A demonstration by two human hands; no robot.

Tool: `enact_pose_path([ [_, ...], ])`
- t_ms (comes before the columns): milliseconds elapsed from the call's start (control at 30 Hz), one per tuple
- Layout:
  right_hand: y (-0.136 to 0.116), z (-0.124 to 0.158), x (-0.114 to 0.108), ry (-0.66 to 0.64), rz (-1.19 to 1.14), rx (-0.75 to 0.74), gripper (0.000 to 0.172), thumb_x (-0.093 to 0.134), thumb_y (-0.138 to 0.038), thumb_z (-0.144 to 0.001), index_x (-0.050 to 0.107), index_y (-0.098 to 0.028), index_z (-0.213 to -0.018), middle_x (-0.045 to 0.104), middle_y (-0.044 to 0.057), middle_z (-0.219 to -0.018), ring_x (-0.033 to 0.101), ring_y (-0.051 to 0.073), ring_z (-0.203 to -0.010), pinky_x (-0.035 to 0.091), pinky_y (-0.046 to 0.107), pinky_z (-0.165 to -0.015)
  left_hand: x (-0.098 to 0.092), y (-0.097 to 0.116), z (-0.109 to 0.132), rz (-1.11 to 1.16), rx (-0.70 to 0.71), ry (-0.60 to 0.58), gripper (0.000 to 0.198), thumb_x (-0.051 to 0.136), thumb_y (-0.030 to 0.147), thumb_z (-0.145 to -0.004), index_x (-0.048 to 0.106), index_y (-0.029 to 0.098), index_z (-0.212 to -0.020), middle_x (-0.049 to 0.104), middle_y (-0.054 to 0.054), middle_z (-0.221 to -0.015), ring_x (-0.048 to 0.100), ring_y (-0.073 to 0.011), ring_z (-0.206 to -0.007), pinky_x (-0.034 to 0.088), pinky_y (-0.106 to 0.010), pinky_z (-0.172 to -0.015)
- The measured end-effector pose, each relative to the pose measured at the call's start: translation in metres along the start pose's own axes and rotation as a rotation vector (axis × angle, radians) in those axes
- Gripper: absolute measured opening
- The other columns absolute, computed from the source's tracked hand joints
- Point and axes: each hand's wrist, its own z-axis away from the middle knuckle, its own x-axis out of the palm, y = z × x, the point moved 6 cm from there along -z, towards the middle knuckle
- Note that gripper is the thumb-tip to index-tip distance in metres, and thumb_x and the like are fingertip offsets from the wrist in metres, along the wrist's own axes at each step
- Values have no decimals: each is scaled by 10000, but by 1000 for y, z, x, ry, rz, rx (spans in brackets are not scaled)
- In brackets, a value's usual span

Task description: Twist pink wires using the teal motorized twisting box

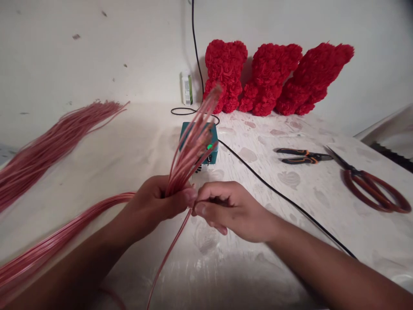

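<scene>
One bundle [183,174] is clasped by the left hand [156,201]; alongside, the right hand [232,211] pinches something hidden. Bundle should be held tight.

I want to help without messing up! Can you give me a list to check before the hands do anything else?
1. Left hand gripping the strands: ok, closed around the bunch.
2. Strand tips even: not ok, they end at different heights.
3. Right hand pinching something: cannot tell, its fingertips by the left thumb hide it.
4. Scissors and pliers away from fingers: ok, both lie off to the right.
5. Light on the box: ok, it glows green.
</scene>
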Motion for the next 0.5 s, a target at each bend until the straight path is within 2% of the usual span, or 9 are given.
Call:
enact_pose_path([
  [133, -3, 1, 1, 4, 29, -32, 203, 718, -251, -886, 600, -151, -756, 512, -68, -596, 426, 36, -462, 334, 171, -417, 3, 2, 0, -39, -23, -71, 304, 685, 349, -878, 509, 182, -695, 342, 99, -514, 241, -48, -449, 174, -202, -420],
  [233, -9, 1, 2, 3, 81, -112, 151, 665, -188, -899, 609, -151, -763, 501, -66, -601, 434, 44, -486, 353, 181, -445, 8, 8, 2, -83, -2, -145, 296, 699, 296, -871, 477, 189, -707, 347, 93, -562, 272, -55, -495, 195, -198, -439],
  [300, -12, 0, 2, 4, 100, -163, 175, 621, -153, -904, 591, -160, -732, 492, -66, -590, 443, 50, -496, 364, 184, -458, 10, 12, 3, -103, 8, -170, 315, 696, 303, -878, 455, 190, -710, 334, 90, -590, 276, -56, -523, 205, -193, -453],
  [433, -14, -1, -1, 25, 103, -181, 265, 630, -145, -879, 528, -176, -636, 469, -67, -546, 431, 58, -488, 348, 184, -440, 4, 17, 6, -173, 21, -14, 297, 708, 315, -875, 507, 167, -713, 395, 80, -642, 327, -55, -583, 268, -175, -506],
  [500, -13, -1, -3, 33, 120, -161, 240, 631, -164, -881, 547, -170, -656, 462, -67, -544, 420, 61, -484, 338, 187, -432, 2, 17, 7, -180, 33, 22, 308, 710, 318, -875, 532, 160, -680, 409, 82, -614, 328, -50, -558, 269, -178, -497],
])
